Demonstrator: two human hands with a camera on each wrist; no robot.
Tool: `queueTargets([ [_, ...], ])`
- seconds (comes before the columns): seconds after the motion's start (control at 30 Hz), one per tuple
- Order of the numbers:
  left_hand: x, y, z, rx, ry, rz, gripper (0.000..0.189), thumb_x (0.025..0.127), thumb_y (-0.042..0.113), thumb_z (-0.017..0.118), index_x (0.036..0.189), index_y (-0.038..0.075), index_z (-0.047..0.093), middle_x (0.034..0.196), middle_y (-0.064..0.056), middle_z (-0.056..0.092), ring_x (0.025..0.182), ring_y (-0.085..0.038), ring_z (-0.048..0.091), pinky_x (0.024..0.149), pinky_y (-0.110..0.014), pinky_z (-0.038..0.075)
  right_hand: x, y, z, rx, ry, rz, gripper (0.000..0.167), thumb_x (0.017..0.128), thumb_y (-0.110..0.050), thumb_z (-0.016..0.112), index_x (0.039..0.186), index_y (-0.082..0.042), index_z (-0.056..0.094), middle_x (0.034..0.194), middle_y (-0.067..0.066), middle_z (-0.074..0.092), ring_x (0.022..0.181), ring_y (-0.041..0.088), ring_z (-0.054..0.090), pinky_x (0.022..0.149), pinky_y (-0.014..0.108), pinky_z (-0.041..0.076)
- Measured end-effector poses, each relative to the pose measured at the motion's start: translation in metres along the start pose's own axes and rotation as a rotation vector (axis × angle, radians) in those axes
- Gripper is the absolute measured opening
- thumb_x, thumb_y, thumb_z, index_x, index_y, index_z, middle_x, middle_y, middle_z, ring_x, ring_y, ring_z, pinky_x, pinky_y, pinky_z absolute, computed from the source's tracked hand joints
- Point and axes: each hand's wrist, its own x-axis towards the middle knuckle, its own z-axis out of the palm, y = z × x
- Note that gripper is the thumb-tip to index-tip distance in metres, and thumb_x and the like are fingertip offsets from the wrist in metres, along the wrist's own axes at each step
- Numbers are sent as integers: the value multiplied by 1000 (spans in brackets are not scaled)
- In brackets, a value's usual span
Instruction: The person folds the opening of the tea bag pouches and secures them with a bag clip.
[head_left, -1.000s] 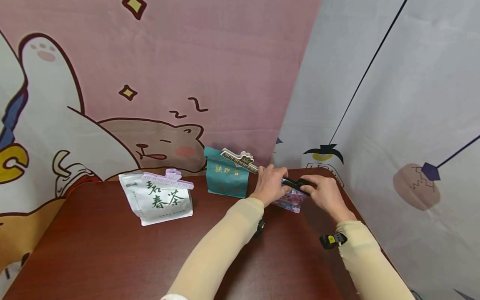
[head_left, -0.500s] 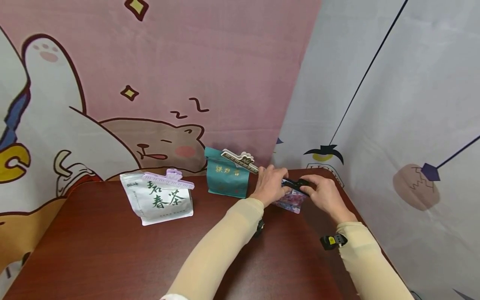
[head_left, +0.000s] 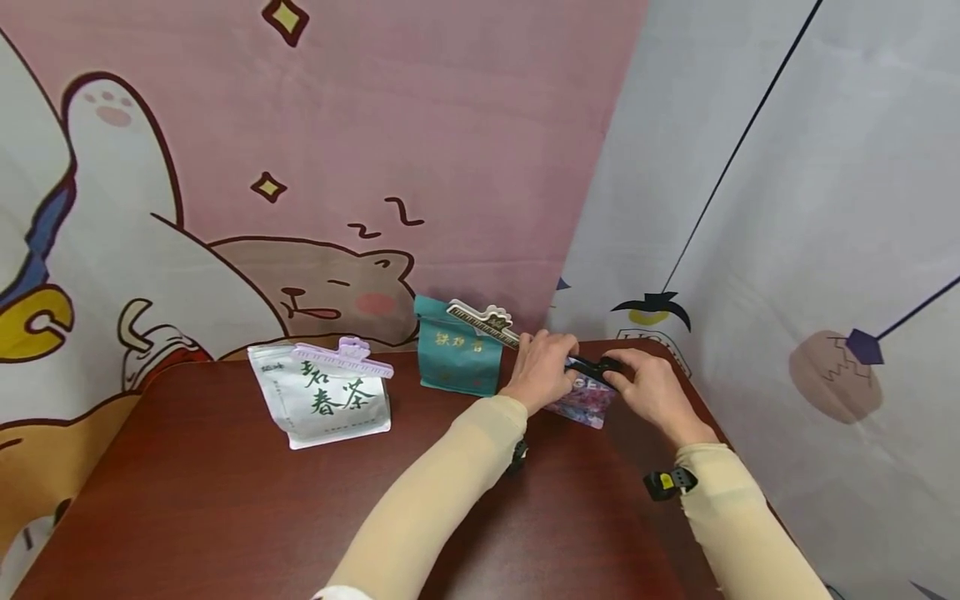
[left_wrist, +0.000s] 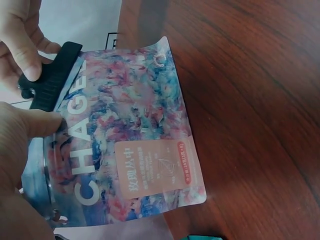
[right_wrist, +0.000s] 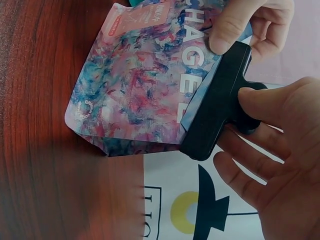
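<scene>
A blue and pink patterned pouch (left_wrist: 132, 102) stands at the table's back right, its front printed with white letters. My left hand (head_left: 542, 372) pinches the pouch's top edge, thumb on the front face. With thumb and fingers, my right hand (head_left: 654, 390) pinches the handle of a black clip (right_wrist: 217, 107). The clip's long bar lies across part of the pouch's folded top, on the right-hand side. In the right wrist view the left thumb (right_wrist: 229, 34) is close beside the bar's end. Behind the pouch, the clip's far side is hidden.
Left of the hands stands a teal pouch (head_left: 459, 358) with a white-edged clip (head_left: 483, 321) on its top. Farther left, a white pouch (head_left: 322, 408) carries a lilac clip (head_left: 343, 358). The brown table (head_left: 247, 508) meets printed cloth walls (head_left: 465, 150) at the back and right.
The head view has shifted slightly, and a little more of the patterned pouch's front and lettering shows between the hands. Both hands keep nearly the same place and hold.
</scene>
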Motion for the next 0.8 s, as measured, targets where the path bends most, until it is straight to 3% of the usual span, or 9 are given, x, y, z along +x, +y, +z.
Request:
queueTargets([
  [0.2, -4, -4, -6, 31, 24, 46, 20, 95, 25, 73, 114, 21, 66, 109, 6, 66, 101, -16, 56, 93, -33, 42, 1, 0, -2, -22, -4, -10, 30, 94, -6, 74, 123, 2, 71, 123, 25, 69, 95, 37, 66, 83, 57, 55],
  [0.4, -11, -11, -9, 49, 71, 146, 24, 97, 22, 69, 120, 19, 67, 110, 4, 62, 102, -15, 56, 102, -33, 43, 2, -2, -6, -34, -35, -12, 32, 94, -7, 74, 125, 3, 69, 125, 27, 68, 103, 41, 66, 89, 61, 53],
  [0.67, -22, -19, -25, 51, 74, 241, 32, 97, 22, 69, 129, 16, 66, 127, 1, 62, 121, -17, 56, 113, -33, 40, 4, -5, -11, -71, -47, -48, 34, 94, -9, 74, 126, 2, 69, 125, 26, 68, 104, 42, 66, 87, 61, 53],
  [0.8, -28, -26, -33, 41, 51, 256, 38, 98, 25, 69, 135, 17, 64, 136, 0, 60, 130, -18, 52, 116, -33, 38, 5, -5, -12, -83, -45, -71, 35, 94, -9, 74, 126, 3, 68, 126, 27, 67, 108, 45, 65, 90, 63, 51],
])
